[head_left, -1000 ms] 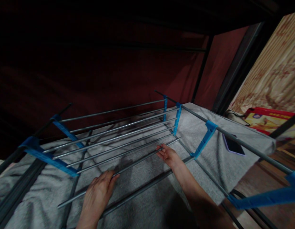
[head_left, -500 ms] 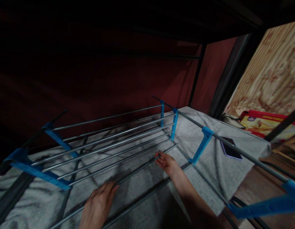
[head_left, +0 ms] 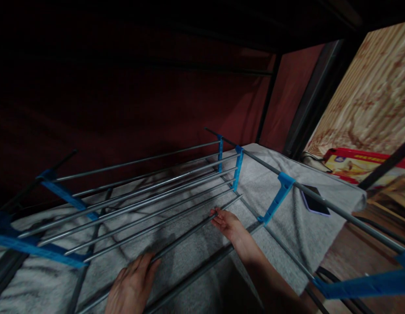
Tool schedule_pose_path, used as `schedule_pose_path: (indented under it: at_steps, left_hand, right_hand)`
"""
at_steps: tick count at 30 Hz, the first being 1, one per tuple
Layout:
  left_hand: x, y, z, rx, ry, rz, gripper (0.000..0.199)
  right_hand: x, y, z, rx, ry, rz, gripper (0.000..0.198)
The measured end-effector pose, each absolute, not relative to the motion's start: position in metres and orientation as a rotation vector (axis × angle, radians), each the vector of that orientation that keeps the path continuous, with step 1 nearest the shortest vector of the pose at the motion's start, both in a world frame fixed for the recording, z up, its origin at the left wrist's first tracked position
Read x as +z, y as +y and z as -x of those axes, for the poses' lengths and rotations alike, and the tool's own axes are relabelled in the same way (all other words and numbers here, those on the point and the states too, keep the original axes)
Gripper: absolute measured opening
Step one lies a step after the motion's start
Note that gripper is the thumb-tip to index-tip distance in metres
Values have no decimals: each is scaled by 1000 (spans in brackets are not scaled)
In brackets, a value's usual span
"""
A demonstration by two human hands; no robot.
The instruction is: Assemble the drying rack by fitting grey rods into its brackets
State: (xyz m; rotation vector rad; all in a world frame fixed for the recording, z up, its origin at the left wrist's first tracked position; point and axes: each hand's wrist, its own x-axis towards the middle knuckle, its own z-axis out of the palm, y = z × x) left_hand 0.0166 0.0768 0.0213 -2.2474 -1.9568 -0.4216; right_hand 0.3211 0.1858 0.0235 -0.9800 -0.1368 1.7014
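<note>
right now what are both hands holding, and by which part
A grey metal rod: the left hand grips it towards its near end, the right hand holds it nearer its far end.

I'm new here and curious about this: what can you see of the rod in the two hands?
The rod is slim, straight and grey, metallic-looking. It slants over the grey blanket, from the picture's bottom edge to a bare end near the foot of a blue bracket. The left hand grips it from above; the right hand holds it farther along by the fingertips. Whether its far end touches anything is unclear.
</note>
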Motion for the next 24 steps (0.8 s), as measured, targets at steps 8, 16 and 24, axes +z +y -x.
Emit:
schedule_pose_path:
  at_steps: [8,16,24]
  left_hand:
    - [40,72,-23,-369,-1964,2263,45]
    - [46,71,-28,-427,-1928,2216,45]
    - [43,73,-28,-426,-1947,2256,44]
  right_hand:
    - [30,193,-329,1641,-16,922,28]
    - [23,193,-332,1571,-8,925,24]
    - [24,193,-328,1649,-51,865,14]
